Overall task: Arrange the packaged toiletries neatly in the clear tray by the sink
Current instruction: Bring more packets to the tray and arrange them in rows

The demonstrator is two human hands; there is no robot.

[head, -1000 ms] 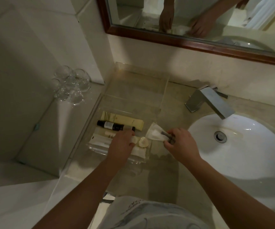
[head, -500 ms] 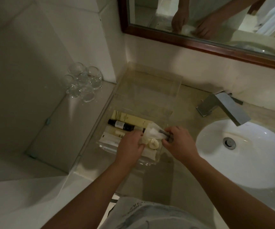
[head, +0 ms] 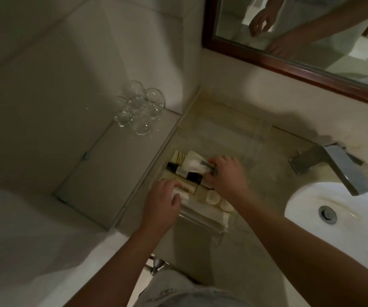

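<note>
The clear tray [head: 203, 220] sits on the counter left of the sink. Inside lie a cream box [head: 179, 159], a dark bottle [head: 178, 170], a cream tube partly under my hands, and two round wrapped soaps [head: 213, 198]. My right hand [head: 225, 173] is over the tray's middle, pinching a white sachet [head: 195, 163] that rests across the box and bottle. My left hand [head: 163, 202] is at the tray's left front, fingers curled on a white packaged item [head: 184, 196].
Several upturned clear glasses [head: 140, 109] stand on the tiled ledge to the left. A square metal faucet [head: 338, 171] and white basin [head: 338, 218] are at the right. A wood-framed mirror [head: 289, 63] hangs above. A second clear tray section [head: 229, 129] lies behind.
My right hand has carried the white sachet from the tray's right edge leftward over the box and bottle. My left hand has shifted to the tray's left front. The camera view has swung left.
</note>
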